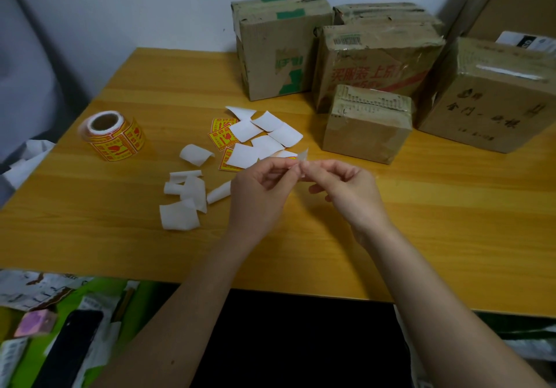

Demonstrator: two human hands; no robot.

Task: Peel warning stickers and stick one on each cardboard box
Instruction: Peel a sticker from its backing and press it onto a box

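Left hand and right hand each held a pinching grip on one sticker above the desk, near the cardboard boxes.

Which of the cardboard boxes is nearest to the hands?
The smallest box, standing alone in front of the others. It sits just beyond the right hand; all the larger boxes are behind it.

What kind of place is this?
Probably a home or small-shop packing desk: worn cardboard boxes stacked against a plain wall, a sticker roll and peeled backing papers on a wooden table.
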